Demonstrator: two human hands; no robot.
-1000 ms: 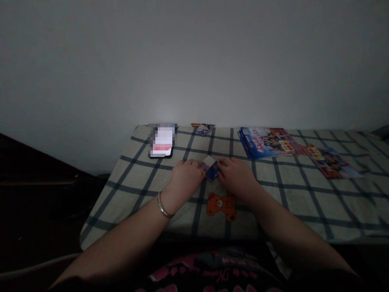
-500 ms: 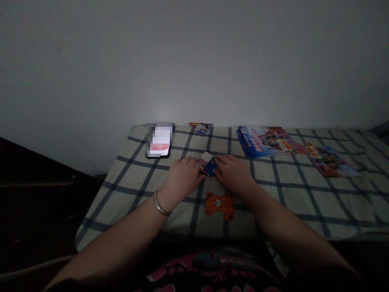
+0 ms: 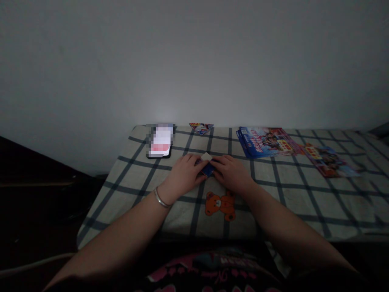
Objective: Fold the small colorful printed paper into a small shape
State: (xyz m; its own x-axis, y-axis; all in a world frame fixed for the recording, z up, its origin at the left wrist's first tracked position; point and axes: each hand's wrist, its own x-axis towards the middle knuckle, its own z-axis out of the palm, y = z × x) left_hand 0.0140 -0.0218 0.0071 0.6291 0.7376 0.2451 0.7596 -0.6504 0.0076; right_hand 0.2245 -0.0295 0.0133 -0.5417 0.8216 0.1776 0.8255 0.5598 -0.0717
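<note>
A small piece of folded printed paper (image 3: 208, 170), blue with a pale upper corner, lies on the tablecloth between my two hands. My left hand (image 3: 184, 173), with a silver bangle at its wrist, grips the paper's left side, its index finger reaching across the middle. On the other side my right hand (image 3: 232, 172) holds the right edge with bent fingers. The fingers hide much of the paper, so its exact folds cannot be made out.
Checked cloth (image 3: 133, 174) covers the table, with an orange bear picture (image 3: 219, 206) near me. By the wall are a lit phone (image 3: 161, 140) and a folded paper triangle (image 3: 201, 129). Printed leaflets (image 3: 264, 142) are stacked at right, another leaflet (image 3: 330, 160) beside them.
My left fingers have moved right over the paper, and my right fingertips have come in closer to them. More of the paper is covered now.
</note>
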